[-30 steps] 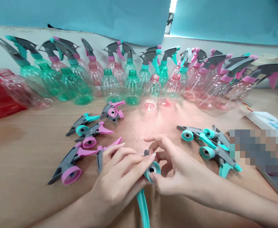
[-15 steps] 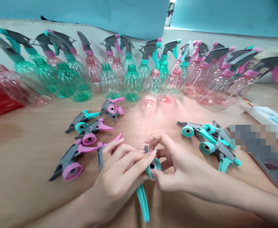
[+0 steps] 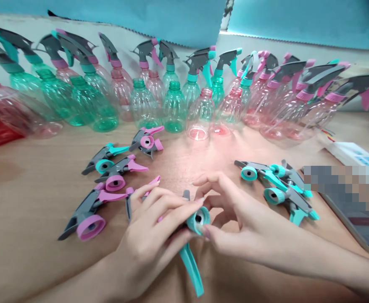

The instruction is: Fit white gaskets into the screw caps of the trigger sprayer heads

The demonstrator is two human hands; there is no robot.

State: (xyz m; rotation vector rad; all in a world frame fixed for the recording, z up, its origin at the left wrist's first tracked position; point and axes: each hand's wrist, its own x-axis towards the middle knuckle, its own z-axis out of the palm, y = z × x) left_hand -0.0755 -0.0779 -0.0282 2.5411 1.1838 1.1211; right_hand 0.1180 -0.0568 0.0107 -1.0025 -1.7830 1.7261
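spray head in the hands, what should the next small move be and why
Probably a slight turn of the turquoise cap with the right hand, keeping the left hand on the spray head. The right thumb touches the cap's rim, and the left hand covers much of the grey body, so it could steady it.

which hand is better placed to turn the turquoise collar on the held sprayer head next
Probably the right hand: its thumb is at the rim of the turquoise collar. The left hand lies over the body of the trigger sprayer head, so seems better suited to steadying.
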